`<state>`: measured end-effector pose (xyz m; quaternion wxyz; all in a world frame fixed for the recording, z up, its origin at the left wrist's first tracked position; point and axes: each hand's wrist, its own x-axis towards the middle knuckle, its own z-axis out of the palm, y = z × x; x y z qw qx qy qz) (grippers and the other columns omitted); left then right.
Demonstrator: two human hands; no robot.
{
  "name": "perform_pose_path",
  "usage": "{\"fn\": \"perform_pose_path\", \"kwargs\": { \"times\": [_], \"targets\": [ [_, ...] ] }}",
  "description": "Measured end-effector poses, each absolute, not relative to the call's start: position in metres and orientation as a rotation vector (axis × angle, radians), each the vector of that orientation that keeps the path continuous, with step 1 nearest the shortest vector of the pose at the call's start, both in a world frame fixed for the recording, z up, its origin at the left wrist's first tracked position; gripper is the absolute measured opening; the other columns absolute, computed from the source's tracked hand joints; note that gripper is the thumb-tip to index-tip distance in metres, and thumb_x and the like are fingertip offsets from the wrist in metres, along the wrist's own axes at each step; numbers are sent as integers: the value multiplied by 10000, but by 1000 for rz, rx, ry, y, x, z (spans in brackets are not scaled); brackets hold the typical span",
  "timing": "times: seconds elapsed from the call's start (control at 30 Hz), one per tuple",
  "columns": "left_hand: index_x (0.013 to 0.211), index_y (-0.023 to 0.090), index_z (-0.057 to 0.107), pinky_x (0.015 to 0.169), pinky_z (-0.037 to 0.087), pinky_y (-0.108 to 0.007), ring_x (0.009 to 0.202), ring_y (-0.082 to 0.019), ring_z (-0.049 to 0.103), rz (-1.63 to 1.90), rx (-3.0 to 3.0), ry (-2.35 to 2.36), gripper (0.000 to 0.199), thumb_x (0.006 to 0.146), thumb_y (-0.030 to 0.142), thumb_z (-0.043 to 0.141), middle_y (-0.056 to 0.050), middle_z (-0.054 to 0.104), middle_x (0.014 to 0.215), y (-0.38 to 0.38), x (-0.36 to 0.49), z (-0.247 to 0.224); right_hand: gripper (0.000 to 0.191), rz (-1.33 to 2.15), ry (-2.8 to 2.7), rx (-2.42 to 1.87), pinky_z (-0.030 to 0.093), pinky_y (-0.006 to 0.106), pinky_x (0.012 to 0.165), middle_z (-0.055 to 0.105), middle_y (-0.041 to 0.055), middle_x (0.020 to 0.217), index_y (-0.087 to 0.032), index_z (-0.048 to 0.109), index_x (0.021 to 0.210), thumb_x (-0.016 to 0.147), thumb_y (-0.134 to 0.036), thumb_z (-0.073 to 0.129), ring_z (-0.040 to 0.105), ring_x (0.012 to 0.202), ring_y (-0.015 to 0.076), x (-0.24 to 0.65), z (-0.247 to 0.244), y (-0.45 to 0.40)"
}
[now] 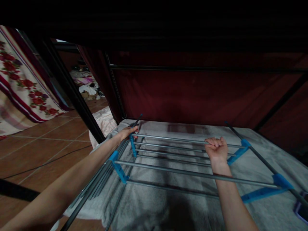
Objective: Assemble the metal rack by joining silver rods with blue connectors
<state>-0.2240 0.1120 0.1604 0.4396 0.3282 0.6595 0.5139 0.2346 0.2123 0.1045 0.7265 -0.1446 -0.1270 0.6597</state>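
Observation:
A rack of grey metal tubes (pixel 178 172) with blue plastic joints (pixel 282 181) lies on a grey blanket (pixel 154 205). My left hand (pixel 130 132) is closed round the rack's left end, by the upper left blue joint. My right hand (pixel 217 147) has its fingers curled over the far crossbar, right of its middle, and my right forearm passes beneath the nearer long tube. More loose grey tubes (pixel 97 183) lie side by side at the left edge of the blanket, partly under my left forearm.
Black frame posts (pixel 72 86) stand at the left, and a dark beam spans the top. Behind the blanket hangs a dark red cloth (pixel 183 96). A floral curtain (pixel 31 86), tiled floor (pixel 55 134) and heaped clothes (pixel 88 86) are at left. A dark object (pixel 302 208) lies lower right.

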Motion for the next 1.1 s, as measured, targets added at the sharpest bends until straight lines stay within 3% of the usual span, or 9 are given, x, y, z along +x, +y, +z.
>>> {"fn": "perform_pose_path", "kwargs": {
  "times": [0.2, 0.37, 0.6, 0.77, 0.93, 1.03, 1.1],
  "targets": [
    [841, 135, 705, 501, 526, -246, 560, -150, 650, 1286, 820, 1633, 483, 613, 517, 894, -30, 686, 768, 114, -226, 157, 470, 1391, -367, -255, 297, 217, 399, 161, -79, 461, -217, 125, 575, 892, -227, 472, 202, 388, 79, 227, 105, 214],
    [859, 141, 703, 559, 550, -254, 614, -144, 652, 1339, 828, 1613, 484, 615, 511, 897, -44, 695, 846, 116, -228, 150, 494, 1367, -423, -211, 291, 221, 391, 154, -84, 462, -222, 146, 565, 880, -241, 526, 205, 385, 77, 226, 102, 213],
    [830, 149, 680, 519, 537, -260, 564, -153, 642, 1298, 816, 1637, 428, 669, 500, 864, -29, 658, 741, 117, -229, 150, 483, 1365, -408, -164, 288, 220, 389, 148, -83, 453, -224, 135, 563, 880, -224, 500, 186, 374, 77, 224, 99, 215],
    [825, 161, 677, 497, 529, -261, 542, -163, 653, 1309, 797, 1657, 441, 616, 481, 896, -30, 682, 746, 117, -227, 156, 478, 1368, -400, -149, 292, 216, 395, 169, -87, 458, -225, 149, 569, 862, -225, 526, 199, 384, 77, 222, 100, 214],
    [802, 150, 677, 452, 497, -257, 508, -181, 655, 1210, 860, 1740, 475, 590, 517, 891, -36, 680, 683, 118, -227, 161, 374, 1468, -360, -216, 451, 216, 508, 346, -84, 508, -224, 309, 593, 847, -231, 585, 391, 456, 77, 210, 106, 201],
    [822, 156, 667, 462, 503, -255, 524, -186, 661, 1212, 875, 1734, 465, 610, 513, 877, -35, 686, 681, 115, -225, 163, 131, 1561, -318, -317, 572, 286, 700, 582, -42, 673, -230, 535, 746, 852, -274, 598, 609, 668, 114, 207, 104, 191],
    [827, 163, 653, 490, 522, -260, 536, -183, 661, 1226, 881, 1726, 450, 623, 503, 867, -32, 687, 683, 112, -223, 165, 63, 1617, -323, -398, 593, 332, 790, 680, -3, 827, -232, 615, 857, 848, -293, 602, 675, 831, 146, 211, 98, 184]
  ]
}}
